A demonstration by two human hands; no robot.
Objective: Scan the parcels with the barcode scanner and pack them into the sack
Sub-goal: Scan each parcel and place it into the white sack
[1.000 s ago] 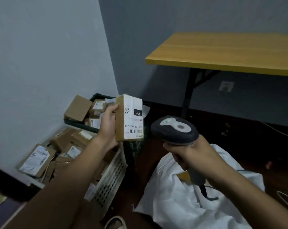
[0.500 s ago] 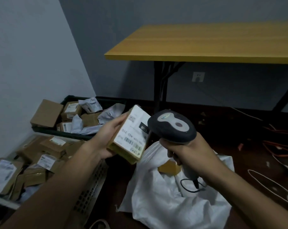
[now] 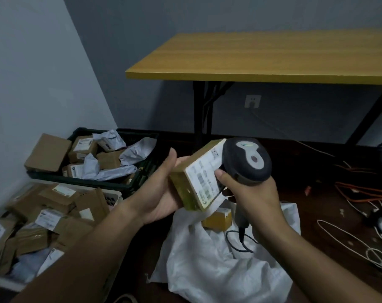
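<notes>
Sack (image 3: 218,270) lower centre, mouth open right under hands, so drop is short. Left hand (image 3: 161,193) cups parcel (image 3: 198,182) mid-frame, fingers wrapped round, label tilted up. Right hand (image 3: 251,193) grips scanner (image 3: 247,160), head touching label. Unscanned parcels in crates (image 3: 93,182) far left.

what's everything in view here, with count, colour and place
held parcel: one, brown with white label, above the sack
barcode scanner: one, dark grey, by the parcel's label
sack: one, white, on the floor, bottom centre
small parcel: one, brown, in the sack mouth
black crate: one, left, holds brown boxes and white mailers
white basket: one, bottom left, piled with brown parcels
table: one, yellow top, black legs, by the wall
wall socket: one, white, under the table
cables: several, orange and white, floor right
left hand: grips the held parcel
right hand: grips the scanner
</notes>
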